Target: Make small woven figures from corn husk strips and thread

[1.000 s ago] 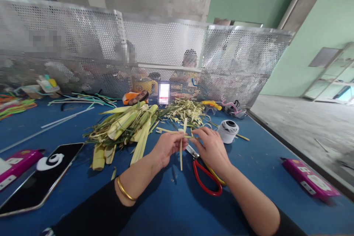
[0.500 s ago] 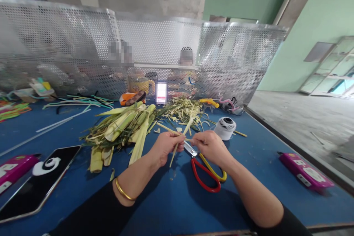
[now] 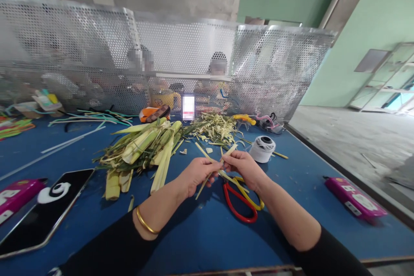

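While both hands meet over the middle of the blue worktop (image 3: 200, 241), each pinches pale palm-leaf strips (image 3: 216, 164) between thumb and fingertips. Left hand (image 3: 197, 173) has its grip clenched on the near end, right hand (image 3: 244, 167) has its grip clenched on the far end, so the strips are held just above the surface, crossing at an angle. That looks like a hold for folding or weaving one strip over another, judging by the crossed lay. Exact strip count is hard to tell, at least two.

One pair of scissors (image 3: 241, 200), with one red handle and one yellow, lies flat right under the right hand, blades hidden by the hands, within easy reach. One white thread spool (image 3: 262, 148) stands upright just far-right of the hands. One loose heap of green-yellow leaf stalks (image 3: 145, 146) sits left of the hands, and one pile of short trimmings (image 3: 215, 128) lies beyond them. One phone (image 3: 45, 213) lies face up at near left. Two pink cases are in view: one (image 3: 354, 198) at right, near the edge, one (image 3: 16, 192) at far left. One gold bangle (image 3: 146, 223) is on the left wrist. A perforated metal screen (image 3: 181, 60) closes the far side, with other people seated behind it.
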{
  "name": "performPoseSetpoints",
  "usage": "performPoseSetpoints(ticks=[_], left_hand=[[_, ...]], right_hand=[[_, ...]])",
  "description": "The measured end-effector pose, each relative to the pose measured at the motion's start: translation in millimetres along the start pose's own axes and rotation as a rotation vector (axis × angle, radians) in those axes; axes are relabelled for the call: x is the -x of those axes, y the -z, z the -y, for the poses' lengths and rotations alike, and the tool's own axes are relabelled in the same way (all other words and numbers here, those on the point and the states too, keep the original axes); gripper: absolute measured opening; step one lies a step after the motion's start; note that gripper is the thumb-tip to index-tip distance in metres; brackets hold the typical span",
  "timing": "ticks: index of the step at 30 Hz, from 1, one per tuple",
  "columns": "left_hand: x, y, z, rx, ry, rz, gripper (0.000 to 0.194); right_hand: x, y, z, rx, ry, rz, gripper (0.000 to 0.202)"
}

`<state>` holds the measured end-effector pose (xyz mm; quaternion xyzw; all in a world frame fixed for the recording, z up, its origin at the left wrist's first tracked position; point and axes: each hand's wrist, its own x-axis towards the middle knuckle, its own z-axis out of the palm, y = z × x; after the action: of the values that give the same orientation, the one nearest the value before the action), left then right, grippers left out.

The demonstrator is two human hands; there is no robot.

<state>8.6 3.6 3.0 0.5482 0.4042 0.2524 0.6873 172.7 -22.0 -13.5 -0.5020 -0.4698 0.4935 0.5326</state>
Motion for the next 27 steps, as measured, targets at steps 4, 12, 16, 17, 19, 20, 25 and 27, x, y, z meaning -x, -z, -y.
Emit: performPoseSetpoints(ticks=[4,12,16,17,19,20,25,27], left_hand=[[-0.6,-2.0,1.8,-0.046,-0.040,0.040,0.023],[1.7,1.6,-2.5,-0.059,-0.033,0.132,0.028],[0.4,1.7,-1.0,-0.025,-0.004,0.117,0.030],[-0.1,1.6,-0.5,-0.002,0.004,0.104,0.030],[-1.1,2.0,0.0,0.064,0.024,0.077,0.030],[-1.6,2.4,-0.2,0.101,0.036,0.066,0.031],[-4.5,5.7,-1.5,0.209,0.059,-0.017,0.033],[-5.9,5.9,-1.0,0.190,0.033,-0.057,0.024]], right_hand=[[1.8,-5.3,-2.2,0.070,0.098,-0.134,0.034],[2.4,-8.8,-4.0,0.104,0.175,-0.215,0.030],[0.3,-7.9,-4.9,0.136,0.210,-0.231,0.031],[-0.6,-6.4,-4.0,0.156,0.217,-0.230,0.033],[-2.1,-1.5,0.0,0.170,0.190,-0.199,0.038],[-2.4,1.5,3.1,0.160,0.147,-0.173,0.041],[3.2,12.9,18.3,0.197,-0.080,0.052,0.058],[7.0,12.0,19.9,0.322,-0.025,0.131,0.050]])
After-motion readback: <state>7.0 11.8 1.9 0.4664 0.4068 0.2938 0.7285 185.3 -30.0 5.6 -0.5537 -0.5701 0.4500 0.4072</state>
